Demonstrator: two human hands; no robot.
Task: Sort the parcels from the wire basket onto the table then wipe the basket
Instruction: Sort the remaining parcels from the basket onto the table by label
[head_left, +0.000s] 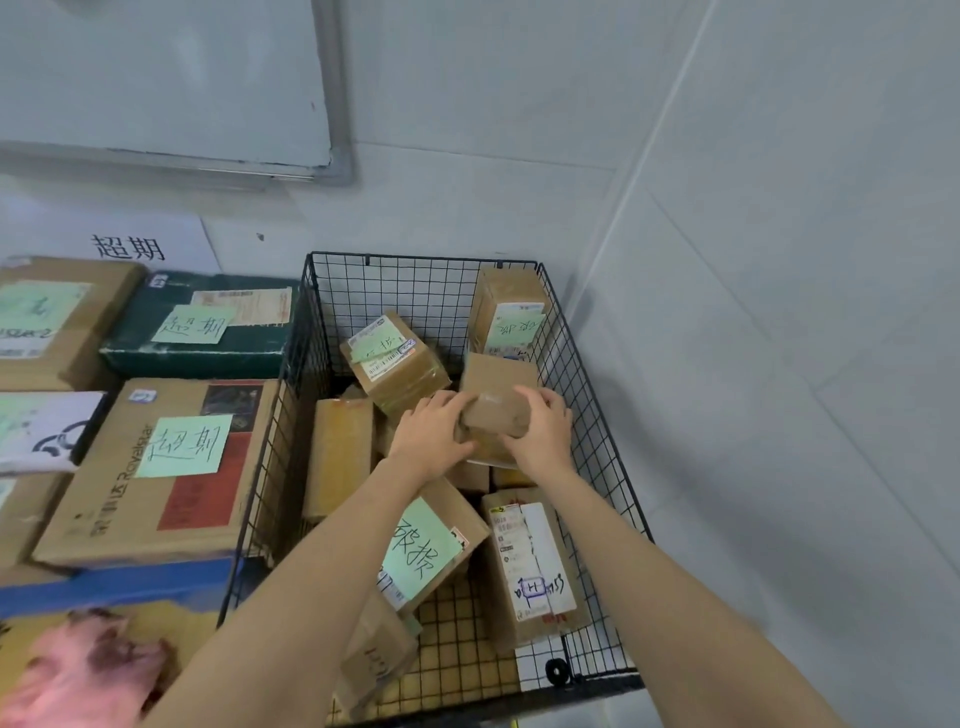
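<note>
Clasping a brown parcel (496, 397) in the wire basket (589, 400), left hand (434, 434) and right hand (540, 434) cover its ends.

Table (176, 621): left of basket (395, 296), stacks close against its wire side. Top almost fully covered.
Far row: plain carton (57, 332), dark green box (208, 348).
Near row: white parcel (41, 431), large carton (156, 499) with green note, on blue layer (130, 587); table edge or box, cannot tell.
Front corner: pink cloth (78, 670), blurred.
Basket floor: brown parcels (535, 571), several tilted.
</note>
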